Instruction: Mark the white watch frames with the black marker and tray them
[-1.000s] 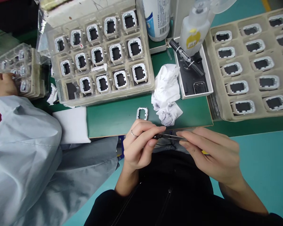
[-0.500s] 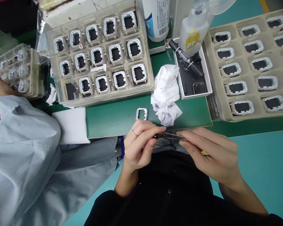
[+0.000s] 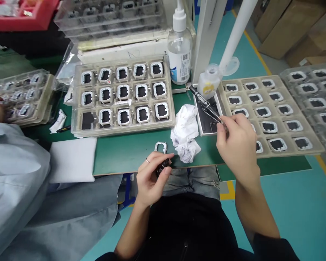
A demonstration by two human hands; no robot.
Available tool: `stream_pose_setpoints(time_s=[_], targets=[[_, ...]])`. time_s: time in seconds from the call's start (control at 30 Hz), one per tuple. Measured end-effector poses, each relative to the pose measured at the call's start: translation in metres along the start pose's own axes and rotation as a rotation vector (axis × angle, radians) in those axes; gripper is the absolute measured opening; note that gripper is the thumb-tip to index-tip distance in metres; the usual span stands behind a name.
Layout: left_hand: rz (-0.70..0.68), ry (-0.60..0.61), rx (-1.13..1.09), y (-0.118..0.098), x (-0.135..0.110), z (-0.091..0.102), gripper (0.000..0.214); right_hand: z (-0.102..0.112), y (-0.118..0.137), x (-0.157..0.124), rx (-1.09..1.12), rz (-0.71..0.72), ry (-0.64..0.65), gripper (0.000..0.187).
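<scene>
My left hand (image 3: 149,181) is closed around a short black marker-like pen (image 3: 165,163), whose end sticks out between thumb and fingers. Just beyond those fingers, a small white frame with a notched opening (image 3: 164,148) lies on the green table (image 3: 125,157). My right hand (image 3: 237,145) pinches metal tweezers (image 3: 213,115), tips pointing left over a shallow white-rimmed box (image 3: 208,134). In that box are a black marker (image 3: 197,93) and a plastic bottle with a yellow label (image 3: 208,86). Whether the tweezers hold anything is too small to tell.
Crumpled white paper (image 3: 185,123) lies between my hands. Trays of white frames stand at left (image 3: 119,127) and right (image 3: 293,136). Behind is a pump bottle (image 3: 179,47). At left, a co-worker's sleeve (image 3: 13,174) is beside a white pad (image 3: 73,159).
My right hand has moved away from my left, up and right, carrying the tweezers over the box. My left hand keeps the black pen, now tilted upward. The view has shifted.
</scene>
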State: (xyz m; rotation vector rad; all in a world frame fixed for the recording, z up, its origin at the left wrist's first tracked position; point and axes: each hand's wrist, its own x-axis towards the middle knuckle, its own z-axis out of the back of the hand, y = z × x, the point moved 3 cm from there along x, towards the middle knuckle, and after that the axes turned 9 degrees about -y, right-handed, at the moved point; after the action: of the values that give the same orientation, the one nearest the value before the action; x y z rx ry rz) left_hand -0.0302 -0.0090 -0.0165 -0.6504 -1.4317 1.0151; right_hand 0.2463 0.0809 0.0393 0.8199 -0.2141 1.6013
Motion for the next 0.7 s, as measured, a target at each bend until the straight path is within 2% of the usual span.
stream_pose_setpoints(time_s=[0.17, 0.3, 0.4, 0.5, 0.57, 0.6, 0.63, 0.7], targets=[[-0.019, -0.056, -0.03, 0.004, 0.002, 0.001, 0.034, -0.038, 0.003, 0.015, -0.024, 0.051, 0.016, 0.029], [-0.036, -0.078, -0.023, 0.004, 0.004, 0.0, 0.033, -0.05, 0.004, 0.02, -0.022, 0.064, -0.032, 0.024], [-0.042, -0.121, -0.043, 0.002, 0.007, -0.004, 0.031, -0.036, 0.008, 0.012, 0.021, 0.066, -0.144, 0.028], [0.015, -0.269, -0.196, -0.008, 0.009, -0.012, 0.023, -0.009, 0.023, -0.01, 0.281, 0.15, -0.305, 0.036], [0.133, -0.384, -0.35, -0.017, 0.01, -0.022, 0.02, 0.003, 0.039, -0.028, 0.501, 0.288, -0.223, 0.059], [0.209, -0.418, -0.422, -0.021, 0.01, -0.029, 0.021, 0.006, 0.047, -0.037, 0.567, 0.366, -0.165, 0.063], [0.289, -0.435, -0.482, -0.026, 0.011, -0.036, 0.023, 0.008, 0.055, -0.045, 0.607, 0.446, -0.113, 0.059], [0.44, -0.432, -0.569, -0.034, 0.012, -0.05, 0.027, 0.012, 0.066, -0.057, 0.66, 0.55, -0.102, 0.04]])
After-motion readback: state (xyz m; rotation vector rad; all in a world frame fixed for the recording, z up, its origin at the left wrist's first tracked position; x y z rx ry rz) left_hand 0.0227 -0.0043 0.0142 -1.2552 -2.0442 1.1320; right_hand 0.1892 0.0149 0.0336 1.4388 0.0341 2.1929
